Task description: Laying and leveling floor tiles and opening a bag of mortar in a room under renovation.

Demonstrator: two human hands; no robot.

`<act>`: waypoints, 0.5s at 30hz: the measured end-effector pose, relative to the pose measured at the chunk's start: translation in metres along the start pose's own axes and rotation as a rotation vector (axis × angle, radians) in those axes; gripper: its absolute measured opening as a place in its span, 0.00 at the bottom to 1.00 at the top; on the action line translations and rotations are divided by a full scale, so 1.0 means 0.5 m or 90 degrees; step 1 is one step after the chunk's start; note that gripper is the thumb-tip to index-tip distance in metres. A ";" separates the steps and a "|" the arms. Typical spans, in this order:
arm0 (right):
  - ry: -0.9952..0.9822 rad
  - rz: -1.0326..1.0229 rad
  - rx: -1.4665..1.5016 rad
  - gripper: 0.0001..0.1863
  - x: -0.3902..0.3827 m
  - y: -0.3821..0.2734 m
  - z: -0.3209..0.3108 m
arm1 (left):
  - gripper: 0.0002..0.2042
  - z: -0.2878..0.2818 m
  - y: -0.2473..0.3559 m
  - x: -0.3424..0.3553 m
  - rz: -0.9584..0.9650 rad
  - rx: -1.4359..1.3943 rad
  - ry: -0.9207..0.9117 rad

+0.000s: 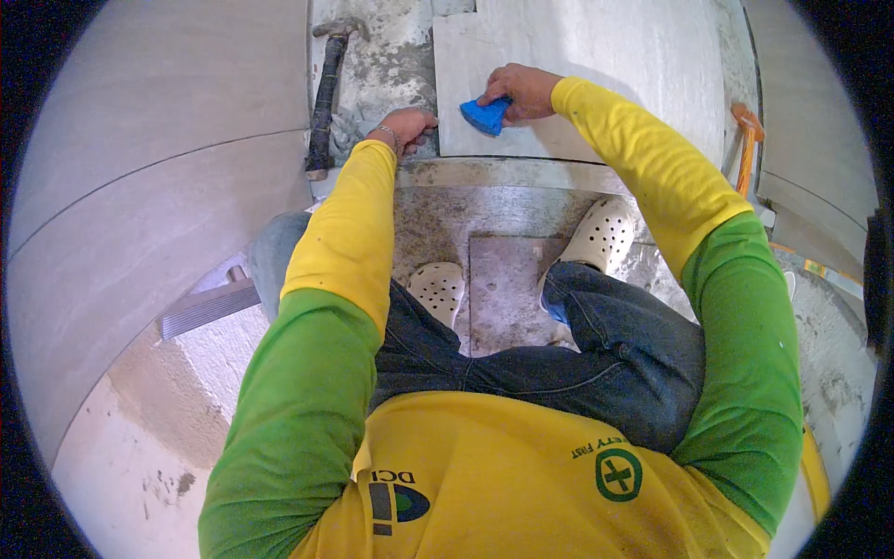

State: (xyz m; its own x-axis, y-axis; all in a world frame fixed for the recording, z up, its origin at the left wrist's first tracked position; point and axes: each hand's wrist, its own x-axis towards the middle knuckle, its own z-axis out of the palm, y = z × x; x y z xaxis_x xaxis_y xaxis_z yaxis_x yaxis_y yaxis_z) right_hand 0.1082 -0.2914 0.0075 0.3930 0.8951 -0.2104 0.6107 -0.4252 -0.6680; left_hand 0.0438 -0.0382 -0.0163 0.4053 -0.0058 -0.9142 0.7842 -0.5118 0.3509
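Note:
A blue sponge [486, 115] is gripped in my right hand [523, 91], low over the left part of a large pale floor tile [596, 65]; whether it presses on the surface I cannot tell. My left hand [407, 129] is at the tile's left edge, near its front corner. Its fingers are curled together, and what they hold, if anything, is hidden. Left of that hand, a hammer [328, 98] with a dark handle lies on the rough grey bed [391, 70] beside the tile.
An orange-handled tool [747, 149] leans by the right wall. A notched grey trowel [212, 307] rests at the lower left. A raised sill [503, 174] runs along the tile's front, with my white clogs [601, 235] behind it. Tiled walls [158, 140] close in both sides.

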 end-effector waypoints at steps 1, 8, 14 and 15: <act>0.001 0.001 -0.005 0.29 0.000 0.000 0.000 | 0.13 0.000 0.003 -0.005 -0.005 -0.002 -0.004; -0.037 0.051 -0.005 0.29 0.003 -0.007 -0.002 | 0.15 -0.004 0.016 -0.015 -0.008 -0.011 -0.019; -0.018 0.032 -0.030 0.29 -0.001 -0.011 -0.005 | 0.14 -0.001 0.003 0.003 -0.027 -0.114 -0.039; -0.004 0.013 -0.022 0.29 -0.001 -0.010 -0.005 | 0.13 -0.002 0.000 0.007 -0.033 -0.120 -0.042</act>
State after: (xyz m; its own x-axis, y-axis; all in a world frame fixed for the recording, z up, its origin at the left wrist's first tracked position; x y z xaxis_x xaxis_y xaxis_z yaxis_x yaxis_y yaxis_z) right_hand 0.1065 -0.2899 0.0127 0.4015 0.8870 -0.2280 0.6259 -0.4475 -0.6387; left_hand 0.0455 -0.0376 -0.0193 0.3354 -0.0440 -0.9410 0.8794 -0.3436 0.3295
